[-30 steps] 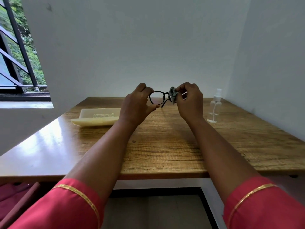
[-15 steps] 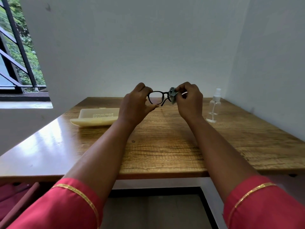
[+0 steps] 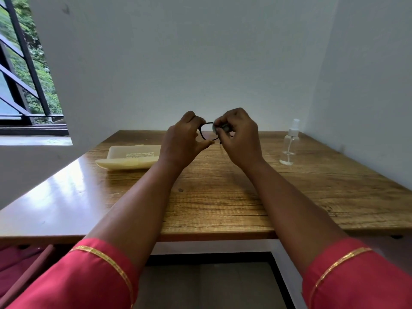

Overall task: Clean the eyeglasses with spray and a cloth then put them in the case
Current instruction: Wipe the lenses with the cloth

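Both hands (image 3: 214, 139) hold the eyeglasses (image 3: 206, 132) level, long axis left-right.

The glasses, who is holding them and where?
The left hand pinches the eyeglasses at the frame's left end. The right hand presses a small cloth onto the right lens side.

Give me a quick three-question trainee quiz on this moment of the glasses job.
1. True or false: the spray bottle stands upright on the table.
2. Which hand presses the cloth to the eyeglasses? A left hand B right hand
3. Fill in: the case lies on the person's ____ side.

Key: 1 true; 2 B; 3 left.
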